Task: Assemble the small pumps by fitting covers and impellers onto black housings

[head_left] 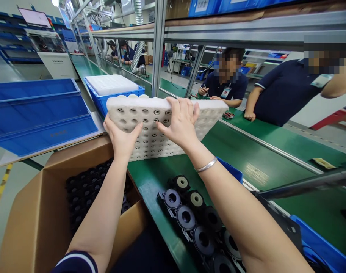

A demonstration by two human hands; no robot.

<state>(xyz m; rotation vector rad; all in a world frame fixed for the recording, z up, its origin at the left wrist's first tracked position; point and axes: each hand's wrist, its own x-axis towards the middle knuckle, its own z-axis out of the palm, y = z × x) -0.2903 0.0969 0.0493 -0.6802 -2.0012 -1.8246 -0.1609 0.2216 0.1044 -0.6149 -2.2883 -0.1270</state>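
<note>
While both hands hold it tilted above the green counter [260,167], a white foam tray [161,125] shows its pitted face, rows of round sockets holding small grey ring-shaped parts. To the left an open brown cardboard box [33,220] holds stacked black round parts. Flat blue plastic panels [39,113] lie beyond it, their moulded lettering too faint to read, and a blue crate [104,100] carries another white tray. On the counter near the right forearm lies a cluster of black circular components [190,220] with pale centres. The left hand [121,138] clamps the tray's lower left edge, thumb on its face; the right hand [180,121] closes its grip over the top edge, a thin silver bangle [207,165] on the wrist.
</note>
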